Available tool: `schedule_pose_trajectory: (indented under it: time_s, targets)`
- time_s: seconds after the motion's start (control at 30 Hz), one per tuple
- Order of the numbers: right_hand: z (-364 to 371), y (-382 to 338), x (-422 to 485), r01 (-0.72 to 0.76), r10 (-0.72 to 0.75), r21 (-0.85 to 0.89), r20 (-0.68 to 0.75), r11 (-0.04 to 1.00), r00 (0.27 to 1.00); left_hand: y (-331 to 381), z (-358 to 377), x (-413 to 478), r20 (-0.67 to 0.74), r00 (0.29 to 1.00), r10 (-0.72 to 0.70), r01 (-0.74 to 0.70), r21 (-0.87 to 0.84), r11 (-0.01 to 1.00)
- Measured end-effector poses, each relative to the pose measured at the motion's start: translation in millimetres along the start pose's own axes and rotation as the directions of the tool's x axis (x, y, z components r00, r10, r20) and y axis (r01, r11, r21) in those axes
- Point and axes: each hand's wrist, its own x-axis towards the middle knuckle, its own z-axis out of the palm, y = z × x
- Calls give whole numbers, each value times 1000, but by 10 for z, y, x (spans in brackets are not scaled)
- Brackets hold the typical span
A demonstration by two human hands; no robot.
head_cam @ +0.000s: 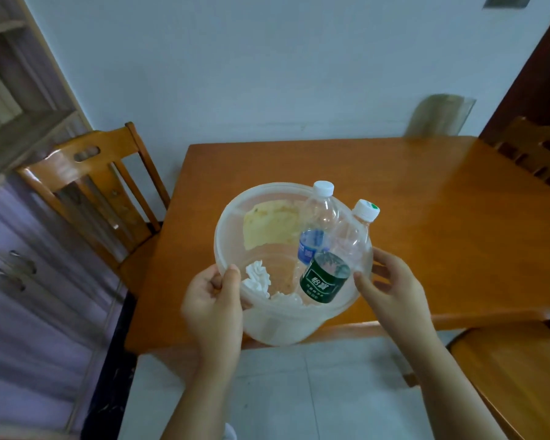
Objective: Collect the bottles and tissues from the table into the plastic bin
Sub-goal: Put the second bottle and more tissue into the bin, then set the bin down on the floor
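A translucent white plastic bin (232, 214) is at the near edge of the wooden table (426, 223). Two clear bottles stand tilted inside it, necks sticking out: one with a blue label (311, 246) and one with a dark green label (326, 277). Crumpled white tissues (257, 278) lie at the bin's bottom left. My left hand (215, 300) grips the bin's near-left rim, thumb over the edge. My right hand (392, 289) rests against the bin's right side, fingers spread, thumb on the rim.
A wooden chair (89, 192) stands left of the table and another chair (534, 154) at its far right. A third wooden seat (515, 369) is at the lower right. The wall runs behind the table; tiled floor (299, 392) lies below me.
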Motion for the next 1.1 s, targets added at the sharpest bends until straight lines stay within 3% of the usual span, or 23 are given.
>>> schedule_pose_trajectory:
  time_s: [0.47,0.77,1.1]
  targets:
    - [-413,80,-1512,-137,143,91,-70,986,987,-26,-972,-1087,236,972,9,-59,206,977]
    - [-104,398,-2553,-286,286,97,16,953,958,-653,-1807,-1622,267,963,-24,-55,283,957]
    - [430,1598,-2870,-548,546,128,49,827,836,-1868,-1750,-1968,335,913,-234,57,462,885]
